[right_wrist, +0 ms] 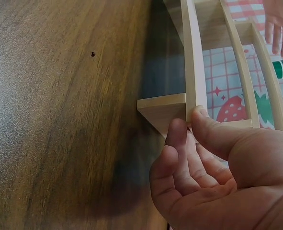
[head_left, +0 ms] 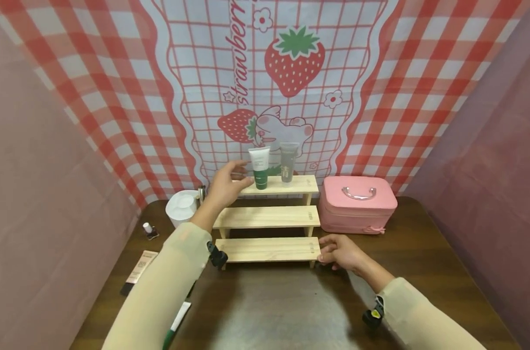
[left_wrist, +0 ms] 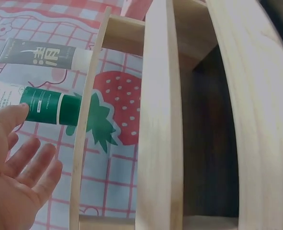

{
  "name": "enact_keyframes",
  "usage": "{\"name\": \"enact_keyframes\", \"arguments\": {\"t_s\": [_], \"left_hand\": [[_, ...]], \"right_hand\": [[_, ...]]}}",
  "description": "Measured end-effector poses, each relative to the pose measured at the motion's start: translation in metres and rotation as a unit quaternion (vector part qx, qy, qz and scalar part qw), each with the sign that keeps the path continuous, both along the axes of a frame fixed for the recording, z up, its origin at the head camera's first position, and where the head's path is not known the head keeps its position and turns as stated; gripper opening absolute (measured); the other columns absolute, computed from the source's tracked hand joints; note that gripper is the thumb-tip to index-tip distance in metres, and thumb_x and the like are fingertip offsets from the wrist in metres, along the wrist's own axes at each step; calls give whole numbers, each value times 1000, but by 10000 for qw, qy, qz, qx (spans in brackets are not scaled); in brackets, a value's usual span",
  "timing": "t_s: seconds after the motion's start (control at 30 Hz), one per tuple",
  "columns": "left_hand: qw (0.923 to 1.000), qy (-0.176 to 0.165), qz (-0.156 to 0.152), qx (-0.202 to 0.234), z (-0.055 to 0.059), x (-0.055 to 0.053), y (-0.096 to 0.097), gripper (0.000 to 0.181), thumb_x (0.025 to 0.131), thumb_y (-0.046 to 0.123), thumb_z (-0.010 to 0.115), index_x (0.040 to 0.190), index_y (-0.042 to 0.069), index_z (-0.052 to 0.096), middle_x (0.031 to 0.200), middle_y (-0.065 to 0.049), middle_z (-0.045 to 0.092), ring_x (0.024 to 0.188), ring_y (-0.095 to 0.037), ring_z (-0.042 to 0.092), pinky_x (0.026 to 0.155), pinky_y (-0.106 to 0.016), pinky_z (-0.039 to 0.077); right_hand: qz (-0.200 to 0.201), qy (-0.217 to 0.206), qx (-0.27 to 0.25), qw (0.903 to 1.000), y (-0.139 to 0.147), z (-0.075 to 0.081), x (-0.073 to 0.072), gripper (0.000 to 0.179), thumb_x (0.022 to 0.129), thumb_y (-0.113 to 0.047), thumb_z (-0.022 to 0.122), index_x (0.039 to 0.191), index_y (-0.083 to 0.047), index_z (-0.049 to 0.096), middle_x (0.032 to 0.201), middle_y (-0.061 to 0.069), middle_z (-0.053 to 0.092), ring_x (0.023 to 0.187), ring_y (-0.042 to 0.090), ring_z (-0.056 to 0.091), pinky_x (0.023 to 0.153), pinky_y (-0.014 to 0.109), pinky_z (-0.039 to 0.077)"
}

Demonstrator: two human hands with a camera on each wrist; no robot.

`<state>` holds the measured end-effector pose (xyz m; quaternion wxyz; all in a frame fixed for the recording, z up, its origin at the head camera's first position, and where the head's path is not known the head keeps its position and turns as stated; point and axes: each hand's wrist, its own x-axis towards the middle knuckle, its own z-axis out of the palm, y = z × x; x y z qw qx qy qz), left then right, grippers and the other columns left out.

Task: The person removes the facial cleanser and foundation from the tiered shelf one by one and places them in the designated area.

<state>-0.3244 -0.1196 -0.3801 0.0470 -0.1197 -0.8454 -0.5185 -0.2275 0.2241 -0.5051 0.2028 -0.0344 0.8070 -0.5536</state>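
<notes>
A three-tier wooden display rack (head_left: 265, 249) stands on the table. On its top tier a white-and-green squeeze tube (head_left: 260, 167) is upright on its cap, with a grey squeeze tube (head_left: 288, 163) beside it to the right. My left hand (head_left: 228, 184) is at the left of the white-and-green tube, fingers spread; in the left wrist view its thumb tip (left_wrist: 20, 111) overlaps the tube's green part. At the right end of the lowest tier, my right hand (head_left: 341, 251) pinches the board, thumb (right_wrist: 201, 117) on top and fingers curled at the end.
A pink case (head_left: 357, 204) stands right of the rack. To the left are a white round container (head_left: 182, 206), a nail polish bottle (head_left: 150, 231), a beige tube (head_left: 140, 267) and another white-and-green tube (head_left: 177, 323). A strawberry-print cloth (head_left: 291, 63) hangs behind.
</notes>
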Motion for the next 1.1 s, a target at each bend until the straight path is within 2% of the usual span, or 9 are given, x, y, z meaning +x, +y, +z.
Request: {"name": "enact_keyframes", "arguments": {"t_s": [0.2,0.53,0.7,0.77,0.87,1.1], "left_hand": [[10000,20,-37,9,3,-7,7,54,95,21,76,143,11,55,129,-13,65,119,-33,64,97,-46,56],[9997,35,171,-148,7,-9,16,37,97,22,72,130,7,62,125,-12,67,115,-31,66,97,-46,55],[9995,67,249,-188,6,-5,14,34,98,22,71,127,7,63,124,-12,67,115,-31,66,97,-46,55],[9995,105,244,-192,5,0,10,34,98,23,71,127,7,64,124,-12,67,115,-31,66,96,-47,55],[9995,163,205,-201,5,13,1,35,98,24,72,129,9,64,123,-12,68,115,-32,64,94,-49,55],[9995,309,-9,-62,2,57,-33,37,100,23,69,134,10,62,124,-14,67,115,-31,63,96,-49,53]], "right_hand": [[-16,30,-9,10000,-3,-1,-1,56,88,0,75,136,13,49,99,14,74,79,21,71,56,34,53],[64,86,19,9999,-3,-2,-2,55,88,-1,75,134,13,50,96,12,74,77,20,70,54,34,51],[63,100,26,9999,-4,-3,-1,55,88,0,75,134,13,50,95,11,74,77,20,71,54,34,51],[62,100,40,9999,-4,-3,-1,55,88,0,75,134,13,50,95,11,73,77,20,71,54,34,51],[33,75,42,10000,-3,-3,-1,55,87,0,75,135,13,50,94,11,73,77,20,70,53,33,51],[18,84,37,10000,1,0,-1,55,87,0,75,134,14,50,95,14,73,76,20,70,53,33,51]]}}
